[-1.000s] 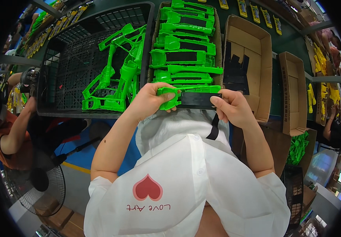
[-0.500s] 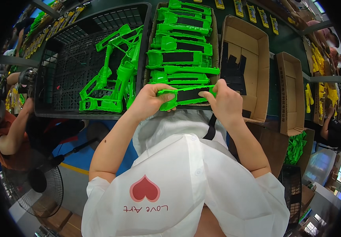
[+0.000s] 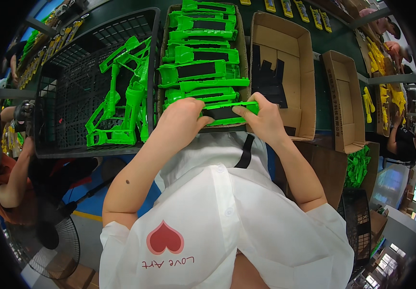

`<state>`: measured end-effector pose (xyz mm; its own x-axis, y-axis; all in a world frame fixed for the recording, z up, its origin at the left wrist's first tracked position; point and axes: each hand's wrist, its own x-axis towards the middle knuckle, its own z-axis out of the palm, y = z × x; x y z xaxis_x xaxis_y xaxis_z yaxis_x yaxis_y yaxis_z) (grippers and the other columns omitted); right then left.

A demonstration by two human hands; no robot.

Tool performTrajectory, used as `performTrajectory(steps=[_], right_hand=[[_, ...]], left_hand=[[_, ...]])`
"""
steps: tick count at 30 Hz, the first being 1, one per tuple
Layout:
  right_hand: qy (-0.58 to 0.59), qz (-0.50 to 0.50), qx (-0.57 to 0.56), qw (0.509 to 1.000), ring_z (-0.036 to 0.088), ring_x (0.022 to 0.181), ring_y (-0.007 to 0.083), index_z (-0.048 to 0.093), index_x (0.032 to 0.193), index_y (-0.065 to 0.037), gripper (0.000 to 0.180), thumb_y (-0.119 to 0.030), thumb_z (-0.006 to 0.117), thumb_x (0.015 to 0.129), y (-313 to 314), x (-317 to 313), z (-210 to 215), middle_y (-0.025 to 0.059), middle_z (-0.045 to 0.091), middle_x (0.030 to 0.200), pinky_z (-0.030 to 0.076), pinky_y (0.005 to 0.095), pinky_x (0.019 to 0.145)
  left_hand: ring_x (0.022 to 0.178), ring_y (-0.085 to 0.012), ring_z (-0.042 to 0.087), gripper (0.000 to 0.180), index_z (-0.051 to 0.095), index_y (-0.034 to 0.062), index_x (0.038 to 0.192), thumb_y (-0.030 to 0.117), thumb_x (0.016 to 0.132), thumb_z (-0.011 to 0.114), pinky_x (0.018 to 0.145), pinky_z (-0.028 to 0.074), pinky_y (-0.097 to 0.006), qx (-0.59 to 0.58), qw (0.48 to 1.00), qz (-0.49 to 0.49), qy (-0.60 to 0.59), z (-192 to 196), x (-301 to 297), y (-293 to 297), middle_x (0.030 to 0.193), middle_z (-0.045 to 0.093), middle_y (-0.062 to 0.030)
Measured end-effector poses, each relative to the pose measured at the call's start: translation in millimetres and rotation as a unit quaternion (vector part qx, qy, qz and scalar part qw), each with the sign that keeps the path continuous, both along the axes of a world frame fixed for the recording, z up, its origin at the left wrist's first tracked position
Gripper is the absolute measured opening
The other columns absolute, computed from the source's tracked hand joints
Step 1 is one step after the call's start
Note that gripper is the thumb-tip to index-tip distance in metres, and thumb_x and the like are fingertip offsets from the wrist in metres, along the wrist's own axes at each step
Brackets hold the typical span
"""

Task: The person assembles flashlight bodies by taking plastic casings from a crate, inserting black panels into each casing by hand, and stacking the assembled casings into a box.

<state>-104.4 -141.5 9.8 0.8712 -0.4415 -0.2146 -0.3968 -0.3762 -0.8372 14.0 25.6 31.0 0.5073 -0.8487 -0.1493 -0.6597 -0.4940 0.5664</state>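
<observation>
Between my two hands is a bright green plastic frame [image 3: 246, 104] with a black rectangular strip [image 3: 222, 113] set in its middle. My left hand [image 3: 184, 118] grips the left end, its thumb lying on the strip. The other end is held by my right hand [image 3: 265, 118], with that thumb pressed on the strip's right part. Both hands are closed on the frame, just above the near end of a cardboard box [image 3: 244, 53] filled with a row of similar green frames [image 3: 200, 71]. Part of the held frame is hidden behind my fingers.
Left stands a black plastic crate [image 3: 39, 130] with loose green frames [image 3: 133, 101]. To the right, an open cardboard box [image 3: 297, 58] contains black strips [image 3: 273, 77]; a narrower box [image 3: 345, 91] lies beyond. A fan [image 3: 49, 236] and another person's arm [image 3: 20, 168] are at left.
The view has shifted, moving the scene slightly left. My left hand has turned and now covers more of the frame's left end. Both hands still hold the frame.
</observation>
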Motion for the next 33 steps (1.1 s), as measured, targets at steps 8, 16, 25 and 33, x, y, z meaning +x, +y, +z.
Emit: performTrajectory(steps=[8,16,25,33], right_hand=[[-0.090,0.019,0.017,0.996,0.052,0.082,0.0230,0.035,0.098,-0.002,0.066,-0.036,0.077,0.059,2,-14,-9,0.0151,0.052,0.087,0.042,0.0325,0.072],[-0.067,-0.059,0.003,0.996,0.054,0.062,0.0158,0.023,0.121,0.003,0.061,-0.014,0.060,0.076,-12,-21,-16,0.0096,0.057,0.079,0.044,0.0268,0.061],[0.056,-0.137,-0.243,0.959,0.056,0.078,0.0305,0.053,0.089,0.000,0.021,-0.015,0.057,0.075,-73,-42,-54,0.0148,0.058,0.083,0.045,0.0378,0.069],[0.185,-0.096,-0.320,0.924,0.054,0.087,0.0370,0.048,0.093,0.004,0.039,-0.027,0.061,0.075,-110,-27,-70,0.0237,0.052,0.094,0.045,0.0409,0.075]], left_hand=[[0.066,-0.0324,0.055,0.020,0.056,0.0023,0.066,0.021,0.072,0.060,0.057,0.043,-0.042,-0.046,0.999,-0.022,0.018,-9,-14,-38,0.067,0.056,-0.0145],[0.103,-0.0193,0.048,0.036,0.053,0.0185,0.107,0.040,0.078,0.053,0.094,0.024,-0.050,-0.078,0.922,-0.058,-0.375,-10,100,-97,0.106,0.053,-0.0034],[0.128,-0.0264,0.017,0.056,0.038,0.0198,0.126,0.055,0.084,0.031,0.098,0.014,-0.057,0.129,0.962,-0.021,-0.239,-59,129,-105,0.138,0.023,-0.0045],[0.129,-0.0270,0.014,0.052,0.040,0.0244,0.124,0.015,0.076,0.056,0.100,0.013,-0.056,0.098,0.938,-0.242,-0.227,-27,8,-16,0.138,0.022,-0.0035]])
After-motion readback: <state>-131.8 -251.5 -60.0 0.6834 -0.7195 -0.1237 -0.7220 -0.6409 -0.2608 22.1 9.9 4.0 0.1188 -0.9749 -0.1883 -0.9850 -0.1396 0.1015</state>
